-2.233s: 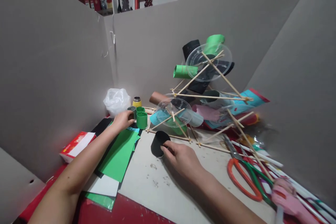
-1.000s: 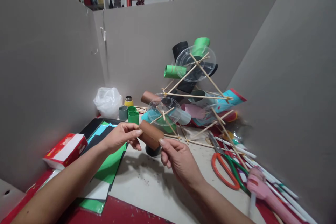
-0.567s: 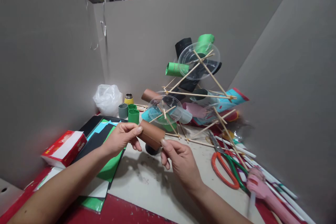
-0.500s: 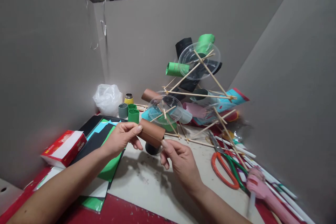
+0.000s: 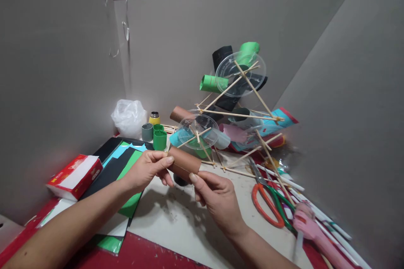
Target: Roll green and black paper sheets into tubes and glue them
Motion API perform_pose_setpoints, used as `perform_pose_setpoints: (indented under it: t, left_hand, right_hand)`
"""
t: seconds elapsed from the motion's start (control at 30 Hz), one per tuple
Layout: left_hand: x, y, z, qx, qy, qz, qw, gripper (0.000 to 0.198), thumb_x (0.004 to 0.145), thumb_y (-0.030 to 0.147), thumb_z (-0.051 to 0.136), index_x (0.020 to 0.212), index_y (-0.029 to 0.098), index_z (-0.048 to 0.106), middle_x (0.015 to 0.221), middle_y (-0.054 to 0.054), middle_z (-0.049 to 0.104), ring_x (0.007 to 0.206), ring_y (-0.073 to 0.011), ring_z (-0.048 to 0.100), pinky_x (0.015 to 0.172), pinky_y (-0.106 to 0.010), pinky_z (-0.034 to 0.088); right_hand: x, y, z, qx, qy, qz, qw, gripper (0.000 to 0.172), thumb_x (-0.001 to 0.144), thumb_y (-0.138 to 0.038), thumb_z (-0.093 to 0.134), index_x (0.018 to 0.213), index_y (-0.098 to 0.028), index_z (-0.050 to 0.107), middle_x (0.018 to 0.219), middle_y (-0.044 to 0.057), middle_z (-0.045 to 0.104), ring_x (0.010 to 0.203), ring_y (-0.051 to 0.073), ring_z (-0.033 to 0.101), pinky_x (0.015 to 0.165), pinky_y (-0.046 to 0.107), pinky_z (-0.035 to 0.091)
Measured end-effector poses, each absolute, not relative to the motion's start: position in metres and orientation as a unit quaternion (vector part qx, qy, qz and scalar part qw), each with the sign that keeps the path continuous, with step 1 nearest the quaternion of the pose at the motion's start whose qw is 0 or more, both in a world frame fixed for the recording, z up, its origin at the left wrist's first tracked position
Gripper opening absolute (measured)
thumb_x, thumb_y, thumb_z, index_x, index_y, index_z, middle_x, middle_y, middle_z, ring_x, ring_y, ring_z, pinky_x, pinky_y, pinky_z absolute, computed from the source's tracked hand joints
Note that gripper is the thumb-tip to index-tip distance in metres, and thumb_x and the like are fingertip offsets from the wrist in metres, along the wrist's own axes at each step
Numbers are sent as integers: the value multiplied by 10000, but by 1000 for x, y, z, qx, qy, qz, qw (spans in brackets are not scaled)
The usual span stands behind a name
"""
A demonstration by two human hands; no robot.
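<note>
A brown paper tube point(image 5: 184, 163) is held level above the table, tilted slightly down to the right. My left hand point(image 5: 156, 166) pinches its left end between thumb and fingers. At the opposite end, my right hand point(image 5: 214, 193) grips the lower edge, thumb on the near side along the seam. Beneath the tube a dark round object point(image 5: 181, 179) is mostly hidden. Behind it stands a model of wooden sticks point(image 5: 235, 112), clear plastic discs point(image 5: 241, 73) and coloured paper tubes, among them a green tube point(image 5: 213, 83).
Scissors point(image 5: 268, 206), a pink glue gun point(image 5: 307, 222) and white sticks point(image 5: 334, 218) lie at right. Coloured paper sheets point(image 5: 109, 180) and a red tissue box point(image 5: 75, 176) are at left. Green paper cups point(image 5: 160, 139), a yellow jar point(image 5: 154, 118) and a plastic bag point(image 5: 128, 117) stand behind.
The brown tube has come slightly lower and to the right with both hands. My right thumb now lies farther over the tube's near side.
</note>
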State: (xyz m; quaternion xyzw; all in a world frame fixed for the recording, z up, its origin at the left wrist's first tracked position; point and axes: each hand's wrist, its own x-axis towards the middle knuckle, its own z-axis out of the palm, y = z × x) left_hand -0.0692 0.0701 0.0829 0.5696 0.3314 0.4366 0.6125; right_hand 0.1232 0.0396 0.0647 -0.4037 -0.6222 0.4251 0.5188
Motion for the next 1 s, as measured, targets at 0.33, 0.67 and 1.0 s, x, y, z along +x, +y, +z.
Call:
perform_pose_setpoints:
  t: [0.33,0.67,1.0]
  left_hand:
    - [-65,69,83,560,365,443,597,314,769,439,706,824,134,655,605,-16,648,499,-130,642,491,-203,488]
    - [-99,90,98,665,480,501,275,226,806,357,625,931,175,675,720,-13,650,523,-132,569,517,-242,430]
    - [-109,113,54,786,498,356,81,78,807,263,615,776,230,679,631,-21,602,535,-162,474,574,-262,249]
  right_hand:
    - [123,48,61,-413,-575,466,531,363,798,-497,638,697,-149,671,439,-28,517,369,78,402,378,200,320]
    - [145,78,55,-449,-714,235,483,239,841,-346,596,945,-168,716,815,64,703,535,135,559,500,260,463]
    - [144,88,27,-459,-820,112,324,226,869,-238,513,949,-204,723,944,70,740,769,205,673,686,304,499]
